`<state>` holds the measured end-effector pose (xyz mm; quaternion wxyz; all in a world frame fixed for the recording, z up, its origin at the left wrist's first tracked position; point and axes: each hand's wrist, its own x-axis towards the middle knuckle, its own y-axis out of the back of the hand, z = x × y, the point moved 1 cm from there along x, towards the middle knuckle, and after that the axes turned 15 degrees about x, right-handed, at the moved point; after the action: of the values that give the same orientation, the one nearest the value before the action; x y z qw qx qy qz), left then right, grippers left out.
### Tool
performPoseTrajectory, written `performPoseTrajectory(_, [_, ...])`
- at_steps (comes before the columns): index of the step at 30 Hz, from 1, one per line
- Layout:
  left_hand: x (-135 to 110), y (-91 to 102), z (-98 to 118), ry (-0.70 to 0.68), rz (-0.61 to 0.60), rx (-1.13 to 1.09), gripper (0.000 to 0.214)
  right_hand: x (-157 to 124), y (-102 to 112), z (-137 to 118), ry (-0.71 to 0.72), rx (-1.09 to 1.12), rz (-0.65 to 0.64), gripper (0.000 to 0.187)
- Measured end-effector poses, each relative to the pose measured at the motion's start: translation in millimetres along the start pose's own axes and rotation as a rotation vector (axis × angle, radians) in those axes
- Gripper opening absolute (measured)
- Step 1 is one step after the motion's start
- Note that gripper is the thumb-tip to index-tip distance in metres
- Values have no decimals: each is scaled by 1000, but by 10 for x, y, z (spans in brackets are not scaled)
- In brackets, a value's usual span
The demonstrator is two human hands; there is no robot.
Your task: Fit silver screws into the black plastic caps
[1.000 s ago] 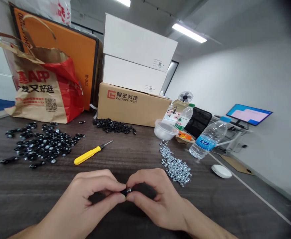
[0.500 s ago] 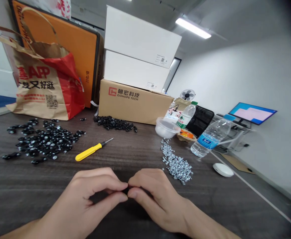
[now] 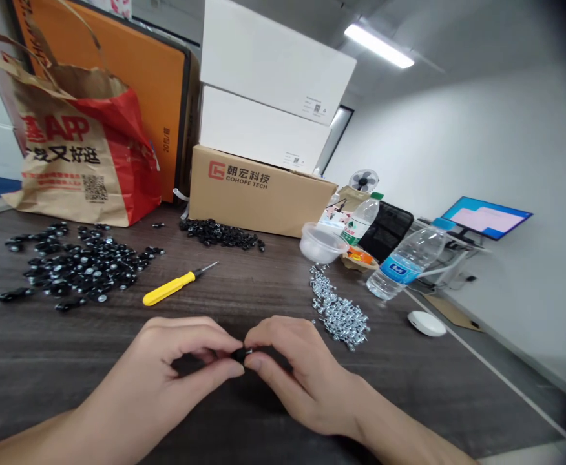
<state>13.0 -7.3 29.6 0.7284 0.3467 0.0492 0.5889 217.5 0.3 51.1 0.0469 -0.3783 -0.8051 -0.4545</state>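
Observation:
Low over the front of the dark table (image 3: 263, 290), my two hands meet fingertip to fingertip. My left hand (image 3: 167, 365) pinches a small black part (image 3: 238, 355) between thumb and forefinger. Against its right end, my right hand (image 3: 297, 371) pinches a small silver screw (image 3: 249, 351), mostly covered by the fingertips. Whether the screw sits inside the part I cannot tell. Beyond the right hand lies a pile of silver screws (image 3: 344, 320). A yellow-handled screwdriver (image 3: 171, 288) lies beyond the left hand, its tip pointing away to the right.
Black pieces with silver screw heads (image 3: 84, 265) are heaped at left; a smaller black heap (image 3: 220, 234) lies before the cardboard box (image 3: 258, 200). A paper bag (image 3: 70, 148) stands back left. At right are a plastic tub (image 3: 322, 244), water bottle (image 3: 406, 265) and white round device (image 3: 426, 323).
My hands have parted slightly at the fingertips, so more of the black part and a bit of the silver screw show. The whole view has shifted a little.

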Motion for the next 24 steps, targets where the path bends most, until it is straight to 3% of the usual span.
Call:
performPoseTrajectory(6, [-13,3,38,-87,42,36,8,-5,-50,-23,-37,9,-19,31])
performPoseTrajectory(13, [-19,19,41,-89,54,3,10,-9,-30,-64,-123,25,-2,11])
performPoseTrajectory(19, [-23,28,84,-185,83,84,13,9,-66,-42,-165,145,-64,27])
performPoseTrajectory(24, [-12,23,92,-150,67,95,12,14,-32,-8,-110,106,-70,18])
